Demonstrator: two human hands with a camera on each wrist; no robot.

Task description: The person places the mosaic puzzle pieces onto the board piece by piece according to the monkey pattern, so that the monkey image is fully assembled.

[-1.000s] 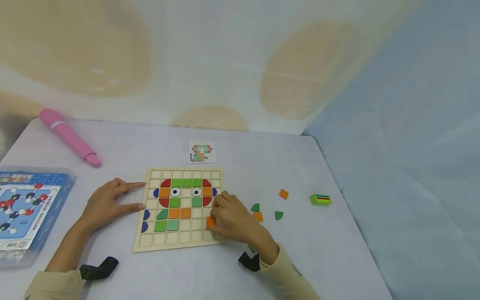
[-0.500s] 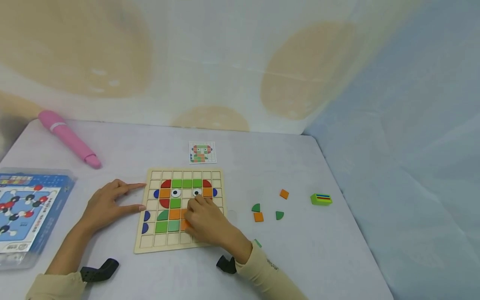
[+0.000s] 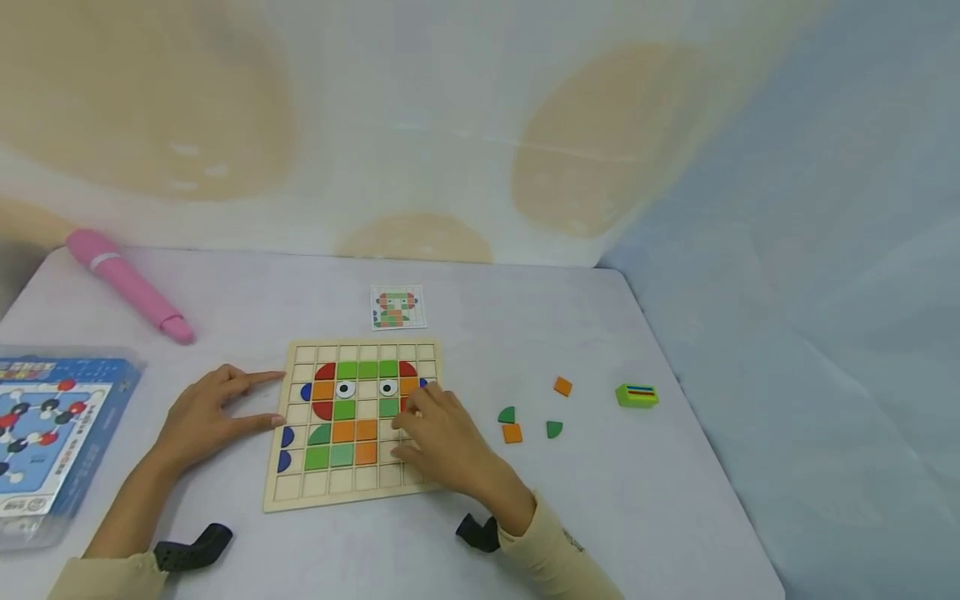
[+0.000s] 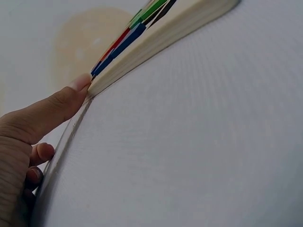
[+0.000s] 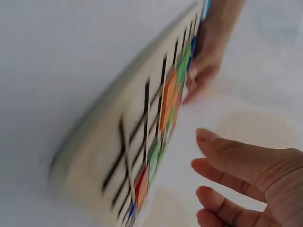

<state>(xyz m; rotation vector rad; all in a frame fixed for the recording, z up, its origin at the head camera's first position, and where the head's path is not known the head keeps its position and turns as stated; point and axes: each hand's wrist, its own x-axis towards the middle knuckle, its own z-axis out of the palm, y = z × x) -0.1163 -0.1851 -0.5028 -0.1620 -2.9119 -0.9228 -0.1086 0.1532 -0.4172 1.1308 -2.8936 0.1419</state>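
A wooden grid board [image 3: 341, 483] lies on the table, with coloured flat pieces forming a face and part of a body. The thumb and straight index finger of my left hand [image 3: 198, 421] touch its left edge; the left wrist view shows the thumb [image 4: 71, 97] against the rim. My right hand [image 3: 450, 446] hovers over the board's right side. Its thumb and fingers are apart with nothing between them, as the right wrist view confirms. Just left of it, an orange square [image 3: 366, 452] sits in a cell beside a green square [image 3: 341, 455]. The right hand hides some right-side cells.
Behind the board lies a pattern card [image 3: 398, 307]. Loose orange squares [image 3: 562, 386] and green quarter-round pieces [image 3: 554, 429] are scattered to the right, near a lime-green block [image 3: 637, 396]. A pink rod-like thing [image 3: 135, 290] and a boxed set [image 3: 56, 442] occupy the left.
My right hand carried an orange square leftward, set it in the cell right of the lower green squares, let go and drew back right. The left hand stays at the board's edge.
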